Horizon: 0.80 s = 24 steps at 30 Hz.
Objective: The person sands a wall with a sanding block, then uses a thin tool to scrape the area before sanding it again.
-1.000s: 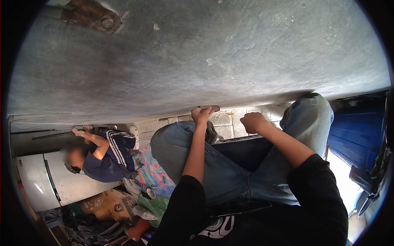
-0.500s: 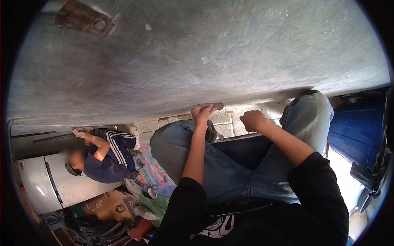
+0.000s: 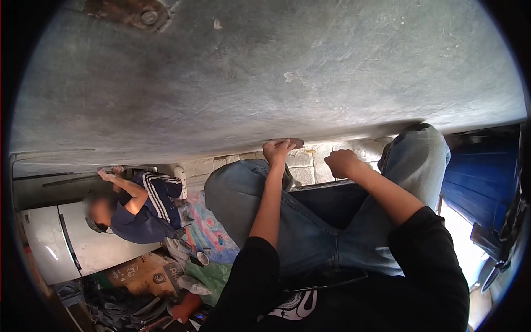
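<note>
1. Two hands of the wearer are in my view. The left hand (image 3: pixel 278 150) is curled shut over a brown pad (image 3: pixel 297 143). Only a thin end of it shows past the fingertips; the fingers cover the rest.
2. The brown pad sits pressed against the lower edge of the grey panel (image 3: pixel 265 83), just above the wearer's left knee (image 3: pixel 238 188).
3. The right hand (image 3: pixel 342 163) is closed in a fist just below the panel's edge, apart from it. I cannot tell whether anything is inside.
4. The panel fills the upper half of the view and is cut off by the lens rim at the top and on both sides. A rusty bolted bracket (image 3: pixel 133 12) is cropped at top left.
5. Shadow under the panel's edge hides where it stands relative to the paving stones (image 3: pixel 303 166).
6. A co-worker (image 3: pixel 138 205) crouches at far left, hands on the same edge, well apart from the wearer. A white cabinet (image 3: pixel 72 243) lies beside that person. The clutter below it, around a cardboard box (image 3: pixel 145 274), is too dark for me to sort.
7. The panel edge runs unbroken from the left hand to the co-worker's hands. On the right, a blue container (image 3: pixel 481 177) stands close beside the right knee (image 3: pixel 420 149).
</note>
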Each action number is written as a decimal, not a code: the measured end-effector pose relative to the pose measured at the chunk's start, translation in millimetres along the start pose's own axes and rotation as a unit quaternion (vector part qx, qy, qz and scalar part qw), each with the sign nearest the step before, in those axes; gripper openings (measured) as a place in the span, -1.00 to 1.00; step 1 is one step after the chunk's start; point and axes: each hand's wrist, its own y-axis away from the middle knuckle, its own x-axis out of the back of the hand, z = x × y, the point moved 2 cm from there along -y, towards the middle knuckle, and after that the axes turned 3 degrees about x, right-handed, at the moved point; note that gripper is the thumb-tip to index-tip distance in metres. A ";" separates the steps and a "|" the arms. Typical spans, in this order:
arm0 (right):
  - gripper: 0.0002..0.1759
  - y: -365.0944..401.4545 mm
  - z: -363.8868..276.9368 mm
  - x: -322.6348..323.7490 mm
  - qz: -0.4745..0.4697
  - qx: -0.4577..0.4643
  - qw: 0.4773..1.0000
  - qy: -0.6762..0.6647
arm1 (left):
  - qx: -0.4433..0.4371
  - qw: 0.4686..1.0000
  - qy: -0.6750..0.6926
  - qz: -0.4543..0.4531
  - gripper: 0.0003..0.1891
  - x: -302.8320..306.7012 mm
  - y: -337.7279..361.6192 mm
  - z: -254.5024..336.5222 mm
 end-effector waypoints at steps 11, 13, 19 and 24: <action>-0.81 2.3 -0.5 1.7 0.000 -0.008 1.000 -0.007 | -0.004 0.996 0.019 -0.088 -0.93 -6.5 9.1 8.1; -0.81 -1.8 -0.3 -1.7 0.002 -0.003 1.000 -0.006 | -0.004 0.996 0.018 -0.088 -0.93 -4.7 4.3 0.1; -0.80 -1.0 -2.8 -1.0 -0.007 0.002 1.000 0.005 | 0.022 0.993 0.093 -0.071 -0.93 -19.2 16.9 -1.8; -0.81 -5.0 -1.7 -4.4 -0.011 0.002 1.000 0.008 | 0.024 0.991 0.107 -0.076 -0.93 -14.5 8.1 -13.3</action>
